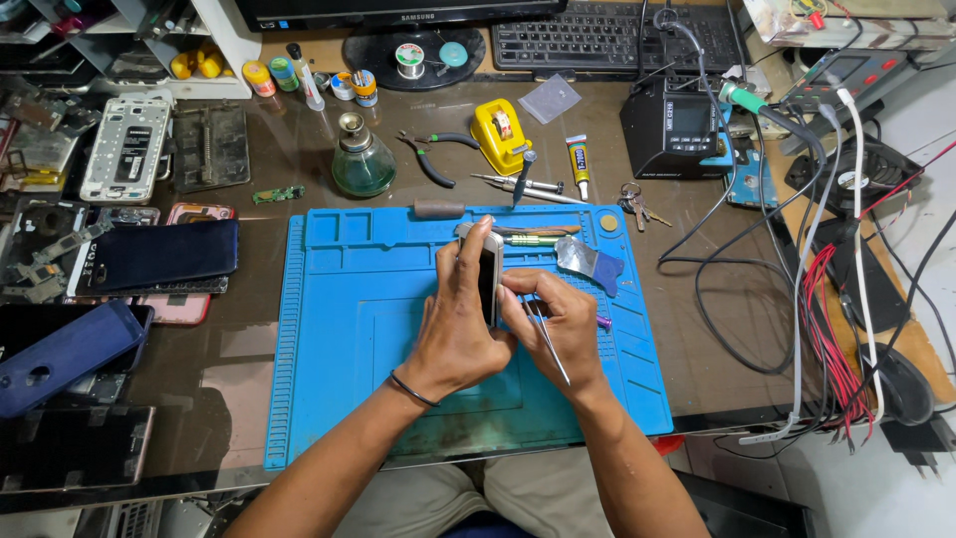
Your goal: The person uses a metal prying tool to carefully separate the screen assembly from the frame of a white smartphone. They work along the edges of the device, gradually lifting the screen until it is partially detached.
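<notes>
My left hand [456,321] grips a small white smartphone [490,279], held on edge above the blue silicone work mat [339,329]. My right hand [558,324] presses against the phone's right side and holds thin metal tweezers [551,349] that point down toward me. A thin black band circles my left wrist. The phone's screen side is hidden by my fingers.
Several phones and phone frames [149,257] lie stacked at the left. A green glass bottle [362,159], pliers [430,159], a yellow tool [499,134], glue tube [578,164] and screwdrivers sit behind the mat. A soldering station [672,128] and tangled cables [827,299] fill the right.
</notes>
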